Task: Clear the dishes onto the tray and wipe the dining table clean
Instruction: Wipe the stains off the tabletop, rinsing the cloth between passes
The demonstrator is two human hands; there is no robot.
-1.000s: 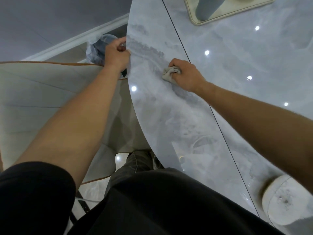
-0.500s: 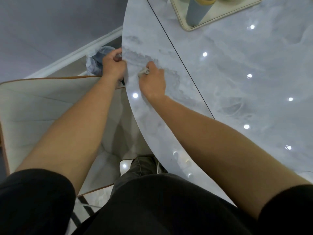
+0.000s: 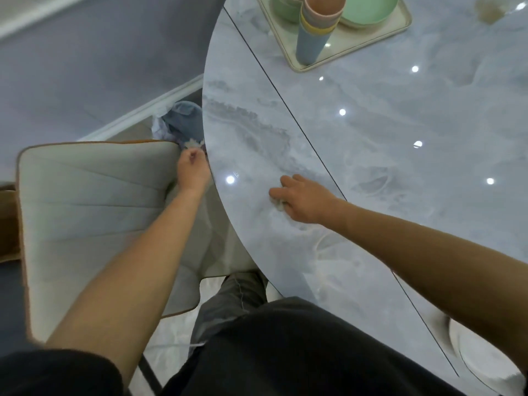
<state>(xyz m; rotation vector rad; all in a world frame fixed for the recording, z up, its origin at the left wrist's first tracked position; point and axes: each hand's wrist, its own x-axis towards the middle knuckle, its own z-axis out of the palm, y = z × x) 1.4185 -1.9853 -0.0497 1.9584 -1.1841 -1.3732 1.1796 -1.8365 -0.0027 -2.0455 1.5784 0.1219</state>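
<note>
My right hand (image 3: 305, 198) presses a small crumpled wipe (image 3: 279, 204) onto the grey marble table (image 3: 371, 144) near its left rim. My left hand (image 3: 192, 170) hangs just off the table's edge, above the chair, with fingers curled; pale bits (image 3: 192, 144) show just beyond its fingertips, over a bin. On the far side stands a cream tray (image 3: 311, 62) with stacked cups (image 3: 313, 30), a green bowl (image 3: 284, 8) and a green plate (image 3: 368, 10).
A pale upholstered chair (image 3: 94, 212) stands left of the table. A bin lined with a blue bag (image 3: 183, 121) sits on the floor by the table's edge. A brown stain (image 3: 490, 8) marks the far right. A white round object (image 3: 480, 358) lies at the near right.
My right hand slid the wipe back from the rim toward me. My left hand let go of the table's edge and dropped below it, over the bin. The view pulled back, showing the tray.
</note>
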